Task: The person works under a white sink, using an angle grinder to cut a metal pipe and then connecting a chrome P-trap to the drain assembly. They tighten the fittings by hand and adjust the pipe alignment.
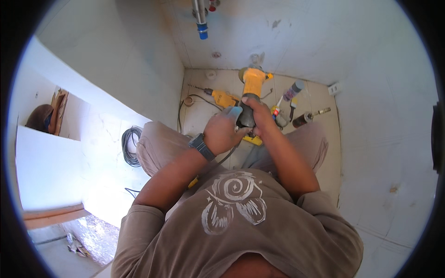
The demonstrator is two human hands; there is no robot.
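Note:
A yellow and black angle grinder (pixel 253 83) points away from me toward the back wall. My right hand (pixel 260 116) is wrapped round its dark body, with the thumb along the top. My left hand (pixel 222 132), with a dark watch on the wrist, closes on the rear end of the grinder, where a black cord runs back toward me. The grinder's head sits close to a small fitting (pixel 256 59) low on the back wall; I cannot tell whether they touch. Beside my left hand, a yellow drill (pixel 225 98) with a long bit lies on the floor.
Right of the grinder are a spray can (pixel 292 91), a brush (pixel 293 110) and a dark cylindrical tool with a metal rod (pixel 304 119). Left lie a tape roll (pixel 188 101) and a coiled cable (pixel 131 146). A pipe with a blue end (pixel 201 21) juts out above. Walls enclose three sides.

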